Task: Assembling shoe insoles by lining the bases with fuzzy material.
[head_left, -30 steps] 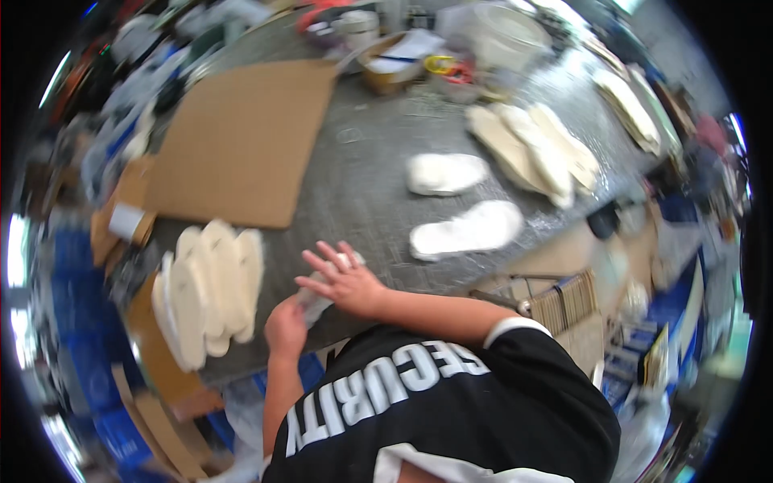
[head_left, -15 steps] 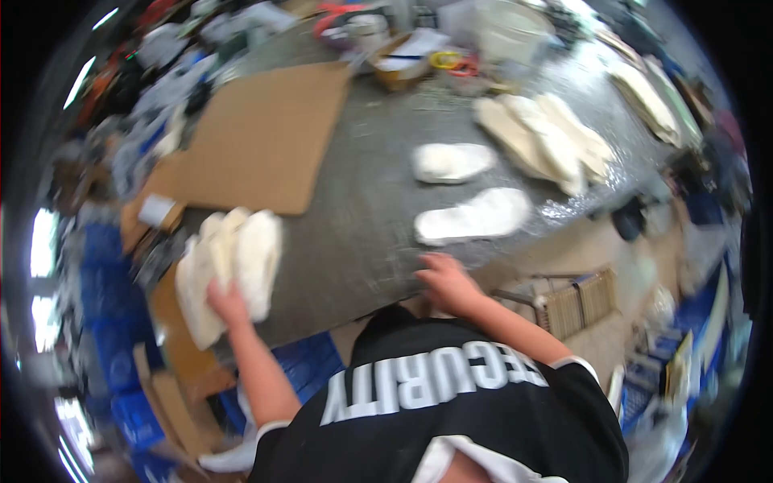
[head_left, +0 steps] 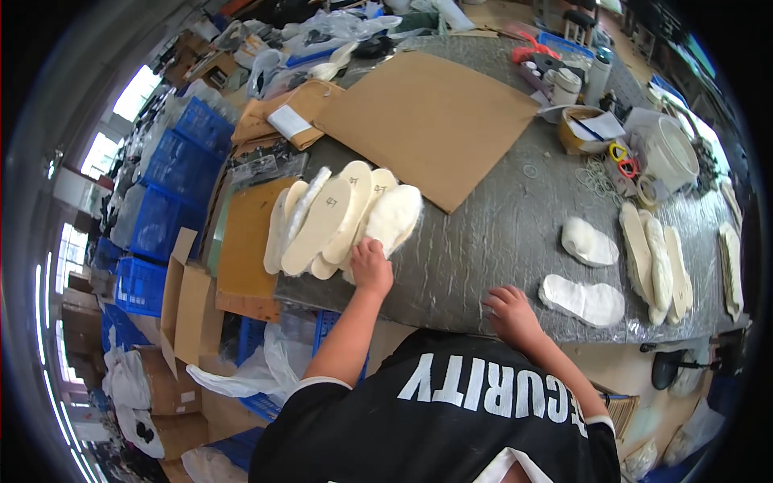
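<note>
White fleecy insoles (head_left: 338, 217) lie fanned at the near left edge of the grey bench (head_left: 491, 233).

The left hand (head_left: 372, 267) rests on the near end of that pile, fingers curled over the fluffy insole (head_left: 394, 217); whether its grip has closed on one cannot be told. The right hand (head_left: 509, 312) lies at the bench's near edge, fingers loosely bent, holding nothing, just beside a single white insole (head_left: 581, 299). A brown cardboard sheet (head_left: 431, 121) lies beyond the pile.
</note>
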Demonstrator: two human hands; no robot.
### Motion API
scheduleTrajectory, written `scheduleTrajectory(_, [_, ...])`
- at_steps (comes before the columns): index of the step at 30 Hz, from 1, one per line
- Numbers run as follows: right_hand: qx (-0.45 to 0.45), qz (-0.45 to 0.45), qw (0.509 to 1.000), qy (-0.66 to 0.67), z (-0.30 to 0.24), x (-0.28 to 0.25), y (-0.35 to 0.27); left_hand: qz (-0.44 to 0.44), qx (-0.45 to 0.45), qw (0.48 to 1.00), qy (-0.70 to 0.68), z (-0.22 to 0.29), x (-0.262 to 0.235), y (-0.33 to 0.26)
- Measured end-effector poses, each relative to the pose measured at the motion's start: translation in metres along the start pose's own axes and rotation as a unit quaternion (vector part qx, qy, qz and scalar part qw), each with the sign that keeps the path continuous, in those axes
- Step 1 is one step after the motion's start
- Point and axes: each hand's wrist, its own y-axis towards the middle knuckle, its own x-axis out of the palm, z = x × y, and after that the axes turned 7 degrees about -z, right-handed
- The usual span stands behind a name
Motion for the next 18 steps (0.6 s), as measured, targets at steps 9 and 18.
scheduleTrajectory(9, [-0.176, -0.027, 0.955, -0.238, -0.043, 0.058, 0.233, 0.028, -0.142, 0.989, -0.013, -0.111, -0.077, 0.037])
scheduleTrajectory(18, [-0.203, -0.085, 0.926, -0.307, -0.052, 0.062, 0.242, -0.093, -0.087, 0.975, -0.182, -0.12, -0.067, 0.023])
